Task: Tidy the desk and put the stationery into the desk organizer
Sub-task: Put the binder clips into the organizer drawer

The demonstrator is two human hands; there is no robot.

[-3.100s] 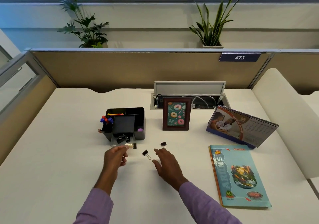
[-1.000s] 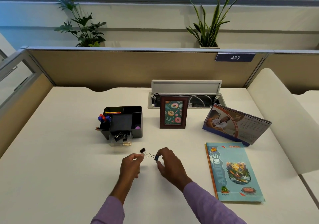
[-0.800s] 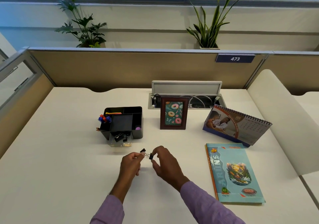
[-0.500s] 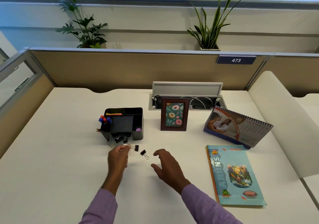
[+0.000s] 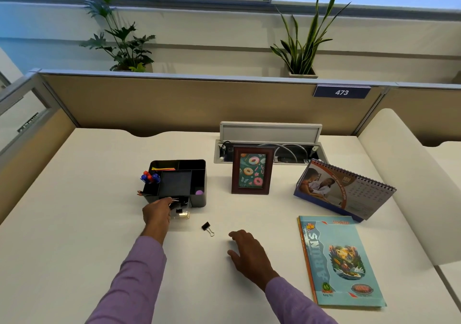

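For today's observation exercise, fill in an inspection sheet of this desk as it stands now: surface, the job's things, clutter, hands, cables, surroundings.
Surface: pale desk, mostly bare.
Job's things: black desk organizer at rear left, holding stationery; its clear drawer pulled out with binder clips inside; one loose binder clip lies on the desk.
Clutter: picture frame, desk calendar, book lying flat.
Hands: left hand at the drawer, pinching something small; right hand open, empty, near the loose clip.
Cables: white cables in the open cable tray.
Surroundings: partition numbered 473, two plants behind.
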